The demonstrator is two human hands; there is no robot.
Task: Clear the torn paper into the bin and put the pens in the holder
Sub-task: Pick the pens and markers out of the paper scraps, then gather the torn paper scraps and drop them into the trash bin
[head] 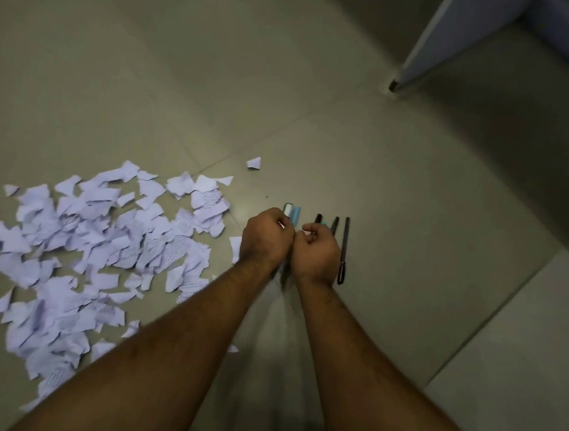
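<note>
The pens [313, 223] lie on the floor under and just beyond both curled hands: the left hand [266, 238] closes on a pale blue one, while whether the right hand [317, 252] has a grip is unclear. One dark pen [343, 251] lies beside the right fingers. A loose bunch could slip and roll. Torn paper [101, 251] litters the grey tiled floor [416, 192] left of the fingers; a pale panel [429, 42] stands far beyond.

Left: torn paper [97, 250] litters the floor [414, 209].
Right: bare tiles past the pens [343, 251].
Far right: cabinet corner [427, 56].
</note>
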